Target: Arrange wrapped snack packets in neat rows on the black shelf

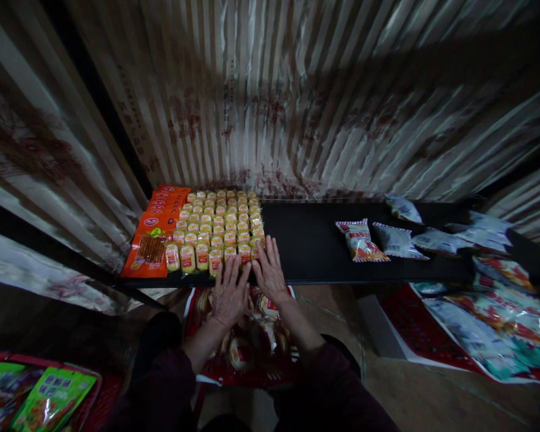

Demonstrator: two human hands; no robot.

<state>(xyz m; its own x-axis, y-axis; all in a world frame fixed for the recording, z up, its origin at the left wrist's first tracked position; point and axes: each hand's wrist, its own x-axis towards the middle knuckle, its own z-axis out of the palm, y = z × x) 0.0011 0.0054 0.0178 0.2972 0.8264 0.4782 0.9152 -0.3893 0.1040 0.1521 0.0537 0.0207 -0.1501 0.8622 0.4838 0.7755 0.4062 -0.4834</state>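
Rows of small yellow wrapped cakes (218, 225) stand packed together on the left part of a black shelf (301, 240). My left hand (231, 294) lies with fingers stretched out against the front row of cakes. Beside it, my right hand (270, 270) is also flat, its fingers extended at the front right corner of the block. Neither hand grips anything. Below my hands, a red basket (270, 377) holds round wrapped pastries (242, 353), partly covered by my arms.
Orange snack packets (148, 240) stand left of the cakes. Several small snack bags (364, 240) lie on the shelf's right part. A red box (400, 324) full of bags sits at lower right, a red basket (96, 384) with green pouches (54, 399) at lower left. A curtain (274, 96) hangs behind.
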